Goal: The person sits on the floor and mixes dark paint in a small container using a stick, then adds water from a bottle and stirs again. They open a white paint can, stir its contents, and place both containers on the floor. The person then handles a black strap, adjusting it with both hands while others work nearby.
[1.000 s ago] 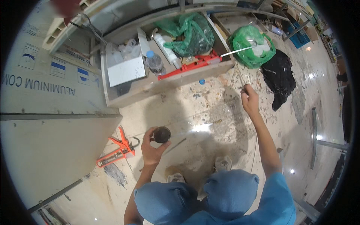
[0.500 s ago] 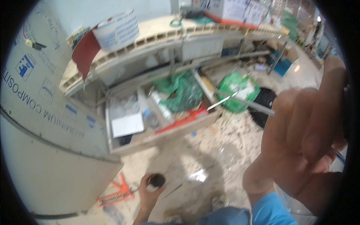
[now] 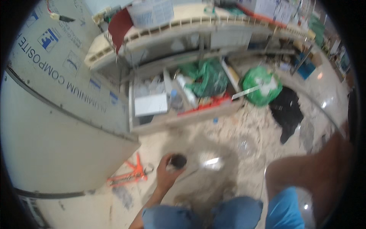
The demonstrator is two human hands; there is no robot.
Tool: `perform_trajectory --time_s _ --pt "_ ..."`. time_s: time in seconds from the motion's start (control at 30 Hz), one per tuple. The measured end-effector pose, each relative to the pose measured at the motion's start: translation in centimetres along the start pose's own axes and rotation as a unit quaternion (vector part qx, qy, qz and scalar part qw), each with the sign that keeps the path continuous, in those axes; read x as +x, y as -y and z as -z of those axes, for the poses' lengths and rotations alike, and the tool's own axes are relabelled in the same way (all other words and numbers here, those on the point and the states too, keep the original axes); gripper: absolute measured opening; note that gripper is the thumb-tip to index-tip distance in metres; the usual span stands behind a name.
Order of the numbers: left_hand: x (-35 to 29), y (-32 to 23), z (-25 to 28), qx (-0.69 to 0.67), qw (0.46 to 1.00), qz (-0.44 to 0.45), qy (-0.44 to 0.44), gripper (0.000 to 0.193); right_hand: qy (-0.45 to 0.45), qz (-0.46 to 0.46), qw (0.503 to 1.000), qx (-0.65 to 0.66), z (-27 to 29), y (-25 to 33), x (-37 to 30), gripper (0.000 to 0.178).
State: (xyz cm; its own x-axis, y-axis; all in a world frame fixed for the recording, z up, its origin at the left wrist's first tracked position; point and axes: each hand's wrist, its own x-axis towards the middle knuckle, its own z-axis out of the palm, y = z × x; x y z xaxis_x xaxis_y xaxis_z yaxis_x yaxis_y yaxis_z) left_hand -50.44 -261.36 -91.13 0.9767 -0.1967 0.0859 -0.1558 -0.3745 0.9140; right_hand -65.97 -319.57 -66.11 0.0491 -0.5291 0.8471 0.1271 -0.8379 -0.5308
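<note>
My left hand (image 3: 164, 174) is low in the middle of the view, its fingers curled around a small round cup (image 3: 178, 162) with a dark inside or top. What the cup contains is too blurred to tell. At the right rim my right hand (image 3: 341, 143) is raised, dark and partly cut off by the picture's edge. A thin grey rod (image 3: 322, 106) runs from it up and to the left; the fingers around it are mostly hidden. Beside the left hand, an orange caulking gun (image 3: 133, 173) lies on the floor.
An open drawer-like box (image 3: 190, 121) holds a white box, a plastic bottle and green plastic. A green bag (image 3: 257, 91), a white strip (image 3: 244, 92) and black cloth (image 3: 286, 114) lie to its right. Panel sheeting (image 3: 72, 80) stands at left; a worktop (image 3: 183, 19) runs behind.
The whole view has shifted, so the scene sits farther right and higher. My right hand has moved toward the right rim, taking the rod along. My left hand still holds the cup.
</note>
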Motion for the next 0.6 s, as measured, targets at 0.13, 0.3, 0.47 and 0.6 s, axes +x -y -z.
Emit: perform_trajectory --time_s 0.13,0.3,0.47,0.6 --pt "0.1 0.2 -0.2 -0.003 1.0 0.015 -0.016 0.074 -0.089 0.075 0.991 0.066 0.9 6.0 -2.6 0.035" --pt "1.5 -1.4 -0.2 -0.041 0.997 0.058 0.017 0.075 -0.019 0.099 0.969 0.227 -8.0 13.5 -3.9 0.036" --pt "1.7 -2.0 -0.3 -0.049 0.998 0.005 0.044 0.075 0.042 0.107 0.929 0.351 -13.1 19.3 -5.9 0.039" --pt "1.5 -2.3 -0.9 -0.076 0.996 0.013 0.053 0.075 0.048 0.129 0.928 0.346 -14.3 19.9 -6.4 0.042"
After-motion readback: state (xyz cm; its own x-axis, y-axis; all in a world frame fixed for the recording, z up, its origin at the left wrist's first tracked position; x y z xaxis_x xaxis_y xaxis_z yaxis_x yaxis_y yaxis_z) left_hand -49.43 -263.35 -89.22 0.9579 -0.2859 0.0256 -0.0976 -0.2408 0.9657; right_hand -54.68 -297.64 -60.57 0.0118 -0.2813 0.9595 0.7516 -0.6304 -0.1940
